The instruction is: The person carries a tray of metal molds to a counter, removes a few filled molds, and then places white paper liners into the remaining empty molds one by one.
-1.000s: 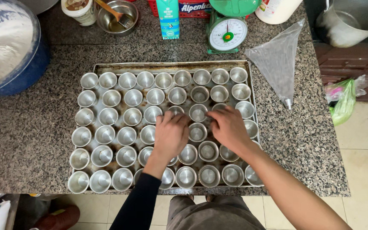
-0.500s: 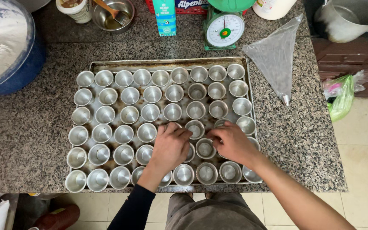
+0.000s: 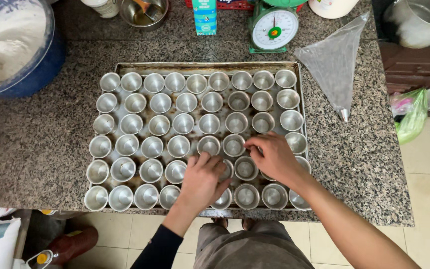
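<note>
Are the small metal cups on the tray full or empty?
Empty, where visible. The metal cups stand upright on the baking tray, showing bare shiny bottoms. Those under the left hand and right hand cannot be judged.

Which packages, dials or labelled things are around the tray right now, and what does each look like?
Carton: behind the tray, upright, teal and white.
Kitchen scale: right of the carton, green body, round white dial.
Red package: at the back edge, mostly cut off.
Piping bag: right of the tray, clear cone.
</note>
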